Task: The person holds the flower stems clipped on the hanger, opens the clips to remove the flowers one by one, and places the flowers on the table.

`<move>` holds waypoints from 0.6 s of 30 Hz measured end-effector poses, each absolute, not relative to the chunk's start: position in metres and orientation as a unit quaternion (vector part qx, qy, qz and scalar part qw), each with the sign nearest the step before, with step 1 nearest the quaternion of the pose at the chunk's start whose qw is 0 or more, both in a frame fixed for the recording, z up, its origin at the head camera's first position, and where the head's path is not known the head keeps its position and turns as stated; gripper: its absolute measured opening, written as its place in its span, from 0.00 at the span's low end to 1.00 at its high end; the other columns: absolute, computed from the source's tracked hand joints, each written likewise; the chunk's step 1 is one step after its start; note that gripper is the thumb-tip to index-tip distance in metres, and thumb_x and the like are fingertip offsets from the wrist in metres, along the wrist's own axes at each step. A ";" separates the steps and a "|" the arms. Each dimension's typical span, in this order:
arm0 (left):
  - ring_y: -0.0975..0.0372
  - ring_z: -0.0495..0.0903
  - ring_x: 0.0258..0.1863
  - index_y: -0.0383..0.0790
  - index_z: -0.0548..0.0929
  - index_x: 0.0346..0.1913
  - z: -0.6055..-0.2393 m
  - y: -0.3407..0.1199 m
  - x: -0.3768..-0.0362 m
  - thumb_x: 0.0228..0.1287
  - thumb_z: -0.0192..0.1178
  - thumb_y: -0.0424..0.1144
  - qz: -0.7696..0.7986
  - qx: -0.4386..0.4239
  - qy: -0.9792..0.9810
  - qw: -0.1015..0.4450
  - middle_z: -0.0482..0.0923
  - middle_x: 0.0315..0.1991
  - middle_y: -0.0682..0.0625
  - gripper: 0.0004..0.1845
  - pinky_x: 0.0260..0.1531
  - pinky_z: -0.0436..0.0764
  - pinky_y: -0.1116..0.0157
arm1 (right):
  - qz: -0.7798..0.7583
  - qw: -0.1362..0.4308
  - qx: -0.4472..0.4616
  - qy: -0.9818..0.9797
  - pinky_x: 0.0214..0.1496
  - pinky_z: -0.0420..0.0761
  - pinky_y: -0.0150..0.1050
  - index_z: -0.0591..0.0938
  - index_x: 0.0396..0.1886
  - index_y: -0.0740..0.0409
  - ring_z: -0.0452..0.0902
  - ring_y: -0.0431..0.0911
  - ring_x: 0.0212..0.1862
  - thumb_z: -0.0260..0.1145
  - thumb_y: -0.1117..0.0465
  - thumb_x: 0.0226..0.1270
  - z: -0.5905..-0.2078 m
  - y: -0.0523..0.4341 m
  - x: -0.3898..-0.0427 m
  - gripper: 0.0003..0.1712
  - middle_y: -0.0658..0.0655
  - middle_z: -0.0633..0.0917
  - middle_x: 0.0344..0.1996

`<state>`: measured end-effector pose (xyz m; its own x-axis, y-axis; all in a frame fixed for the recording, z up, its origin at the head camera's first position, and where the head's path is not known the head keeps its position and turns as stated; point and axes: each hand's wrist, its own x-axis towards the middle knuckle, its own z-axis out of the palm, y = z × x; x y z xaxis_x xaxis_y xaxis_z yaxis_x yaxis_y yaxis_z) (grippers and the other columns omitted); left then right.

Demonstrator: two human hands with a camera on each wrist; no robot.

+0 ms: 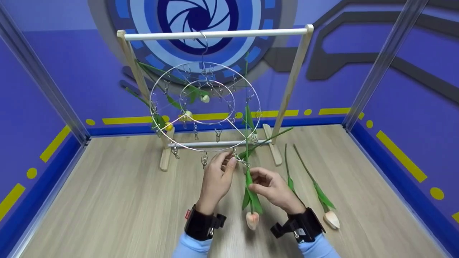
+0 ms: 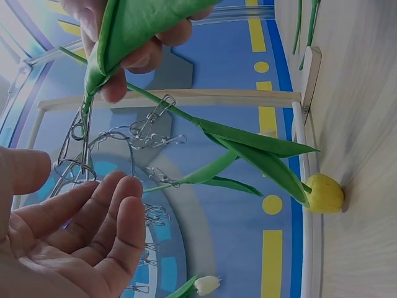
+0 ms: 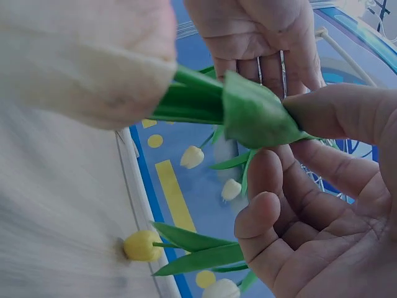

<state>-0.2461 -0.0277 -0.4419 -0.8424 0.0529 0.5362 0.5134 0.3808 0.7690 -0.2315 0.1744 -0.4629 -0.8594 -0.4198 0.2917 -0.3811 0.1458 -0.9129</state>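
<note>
1. the right hand (image 1: 274, 187) is pinching the peach tulip (image 1: 252, 220) by its leaf base, thumb against fingers, other fingers loosely curving. the flower is hanging head-down just below that hand, over the tabletop (image 1: 125, 200).

2. the left hand (image 1: 217, 181) is staying apart from the flower, thumb and fingers spreading, fingertips resting near a wire clip (image 2: 77, 130). i cannot tell whether they are touching it.

3. that clip is sitting between the two hands, seeming to meet the stem just above the right fingers. from where i am standing, how firmly it is biting is hard to judge.

4. above both hands, the round hanger (image 1: 215, 63) is hooking over the top rail (image 1: 233, 33). the tulip's long stem is rising past the near edge.

5. main worry: if the clip is catching only a sliver of stem, the tulip could be sliding out once the right hand is letting go.

6. tugging on the leaf instead of the stem could be working the leaf loose or swinging the hanger, since it is hanging from a single hook.

7. beyond the left fingertips, a yellow tulip (image 2: 325, 194) is showing; a swing could be tangling its leaves with neighbouring clips.

8. right of the right hand, a loose tulip (image 1: 331, 219) is lying; the wrist strap (image 1: 306, 224) could be brushing it if that arm is sweeping outward.
</note>
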 end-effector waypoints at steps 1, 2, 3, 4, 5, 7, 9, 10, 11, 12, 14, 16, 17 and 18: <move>0.55 0.84 0.40 0.28 0.82 0.58 -0.442 -0.027 -0.246 0.78 0.57 0.38 -0.527 -0.176 -0.801 0.221 0.85 0.46 0.42 0.17 0.40 0.84 0.62 | -0.596 0.013 -0.268 0.757 0.46 0.81 0.32 0.80 0.59 0.72 0.82 0.40 0.42 0.65 0.73 0.69 -0.463 0.175 -0.232 0.20 0.68 0.85 0.43; 0.55 0.84 0.40 0.28 0.82 0.58 -0.442 -0.027 -0.247 0.78 0.57 0.38 -0.528 -0.176 -0.801 0.223 0.85 0.46 0.41 0.17 0.40 0.84 0.61 | -0.594 0.010 -0.270 0.758 0.46 0.81 0.32 0.79 0.59 0.73 0.82 0.40 0.42 0.65 0.73 0.69 -0.464 0.175 -0.232 0.20 0.68 0.85 0.43; 0.54 0.85 0.40 0.27 0.82 0.58 -0.442 -0.027 -0.247 0.78 0.57 0.38 -0.527 -0.177 -0.800 0.225 0.85 0.46 0.41 0.17 0.40 0.85 0.61 | -0.592 0.007 -0.271 0.759 0.46 0.81 0.31 0.79 0.60 0.75 0.82 0.39 0.42 0.65 0.73 0.69 -0.464 0.175 -0.232 0.20 0.68 0.85 0.43; 0.54 0.85 0.39 0.27 0.82 0.58 -0.442 -0.027 -0.247 0.78 0.57 0.37 -0.527 -0.176 -0.800 0.227 0.85 0.45 0.41 0.16 0.40 0.85 0.60 | -0.590 0.002 -0.272 0.760 0.45 0.81 0.31 0.79 0.60 0.76 0.81 0.39 0.42 0.64 0.73 0.69 -0.464 0.175 -0.232 0.21 0.69 0.85 0.43; 0.54 0.85 0.39 0.27 0.83 0.57 -0.442 -0.027 -0.248 0.78 0.57 0.37 -0.527 -0.175 -0.800 0.228 0.85 0.45 0.41 0.16 0.40 0.85 0.60 | -0.588 -0.001 -0.272 0.762 0.45 0.80 0.30 0.78 0.60 0.77 0.81 0.38 0.42 0.64 0.74 0.68 -0.464 0.175 -0.232 0.21 0.69 0.85 0.43; 0.55 0.85 0.38 0.27 0.83 0.54 -0.442 -0.027 -0.248 0.78 0.57 0.37 -0.527 -0.173 -0.801 0.227 0.86 0.43 0.41 0.15 0.39 0.85 0.60 | -0.586 -0.005 -0.266 0.765 0.43 0.80 0.29 0.78 0.60 0.79 0.80 0.37 0.42 0.64 0.74 0.68 -0.464 0.175 -0.231 0.22 0.69 0.84 0.43; 0.56 0.84 0.36 0.29 0.85 0.51 -0.442 -0.027 -0.248 0.78 0.57 0.38 -0.527 -0.171 -0.801 0.225 0.86 0.40 0.43 0.14 0.38 0.84 0.61 | -0.583 -0.007 -0.260 0.770 0.42 0.79 0.29 0.77 0.61 0.80 0.79 0.36 0.41 0.63 0.74 0.68 -0.463 0.175 -0.231 0.23 0.69 0.85 0.43; 0.57 0.83 0.35 0.29 0.85 0.49 -0.442 -0.027 -0.247 0.78 0.58 0.38 -0.529 -0.170 -0.801 0.223 0.86 0.38 0.44 0.13 0.37 0.83 0.62 | -0.580 -0.009 -0.258 0.772 0.41 0.78 0.29 0.77 0.62 0.80 0.79 0.35 0.40 0.63 0.74 0.68 -0.463 0.175 -0.231 0.23 0.69 0.85 0.44; 0.58 0.83 0.34 0.30 0.85 0.48 -0.442 -0.027 -0.247 0.78 0.58 0.38 -0.529 -0.169 -0.801 0.221 0.86 0.36 0.45 0.12 0.37 0.83 0.62 | -0.579 -0.009 -0.256 0.774 0.41 0.78 0.28 0.77 0.62 0.79 0.78 0.35 0.40 0.63 0.74 0.68 -0.463 0.175 -0.231 0.23 0.69 0.85 0.44; 0.59 0.82 0.33 0.31 0.86 0.46 -0.442 -0.027 -0.247 0.78 0.58 0.38 -0.530 -0.168 -0.802 0.219 0.85 0.35 0.46 0.12 0.36 0.82 0.63 | -0.578 -0.011 -0.256 0.775 0.41 0.77 0.28 0.77 0.63 0.79 0.77 0.35 0.40 0.62 0.74 0.68 -0.463 0.175 -0.231 0.24 0.68 0.84 0.44; 0.61 0.81 0.31 0.33 0.86 0.44 -0.441 -0.027 -0.247 0.78 0.58 0.39 -0.533 -0.166 -0.802 0.213 0.85 0.33 0.48 0.11 0.34 0.81 0.65 | -0.571 -0.021 -0.259 0.779 0.40 0.75 0.28 0.77 0.64 0.77 0.75 0.36 0.38 0.61 0.75 0.68 -0.463 0.176 -0.232 0.24 0.66 0.83 0.43; 0.63 0.80 0.30 0.35 0.86 0.43 -0.440 -0.027 -0.246 0.78 0.58 0.39 -0.536 -0.164 -0.802 0.207 0.85 0.33 0.49 0.11 0.34 0.80 0.66 | -0.563 -0.034 -0.266 0.782 0.39 0.73 0.28 0.77 0.65 0.76 0.72 0.36 0.36 0.60 0.76 0.68 -0.463 0.176 -0.232 0.25 0.62 0.81 0.40; 0.63 0.80 0.30 0.35 0.86 0.43 -0.440 -0.027 -0.246 0.78 0.58 0.39 -0.537 -0.164 -0.801 0.206 0.85 0.32 0.49 0.11 0.33 0.79 0.66 | -0.560 -0.041 -0.270 0.782 0.38 0.71 0.28 0.77 0.64 0.76 0.70 0.36 0.35 0.60 0.76 0.68 -0.463 0.177 -0.232 0.25 0.60 0.79 0.39; 0.63 0.80 0.30 0.35 0.86 0.42 -0.440 -0.027 -0.246 0.78 0.58 0.39 -0.539 -0.164 -0.801 0.205 0.85 0.32 0.49 0.11 0.33 0.79 0.67 | -0.557 -0.049 -0.273 0.783 0.37 0.70 0.29 0.77 0.64 0.76 0.68 0.37 0.35 0.60 0.76 0.68 -0.463 0.177 -0.233 0.25 0.58 0.77 0.37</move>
<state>-0.2458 -0.0268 -0.4399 -0.8623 0.0423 0.5046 0.4834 0.3659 0.7953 -0.2325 0.1767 -0.4629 -0.8460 -0.3730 0.3809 -0.4820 0.2301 -0.8454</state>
